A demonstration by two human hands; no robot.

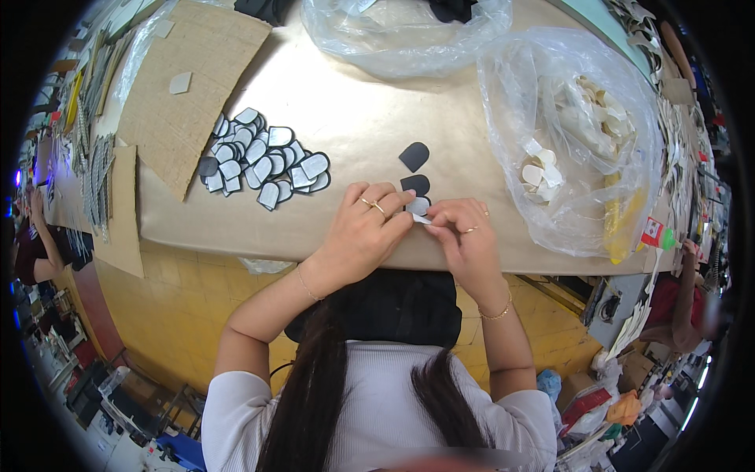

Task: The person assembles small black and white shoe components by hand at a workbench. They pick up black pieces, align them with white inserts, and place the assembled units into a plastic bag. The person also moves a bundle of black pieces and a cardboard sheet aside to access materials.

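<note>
My left hand [363, 229] and my right hand [465, 236] meet at the near edge of a tan table [354, 118]. Between their fingertips they pinch a small rounded piece with a pale face and dark rim [418, 208]. Just beyond it lie two loose dark rounded pieces, one [416, 184] near my fingers and another [414, 156] farther off. A pile of similar pale-faced, dark-rimmed pieces [263, 161] lies to the left of my left hand.
A clear plastic bag [578, 134] with pale cut pieces stands at the right. Another clear bag [405, 31] sits at the far edge. A brown cardboard sheet [181, 102] lies at the left. A glue bottle [657, 234] rests at the right edge. Another person [35, 244] sits far left.
</note>
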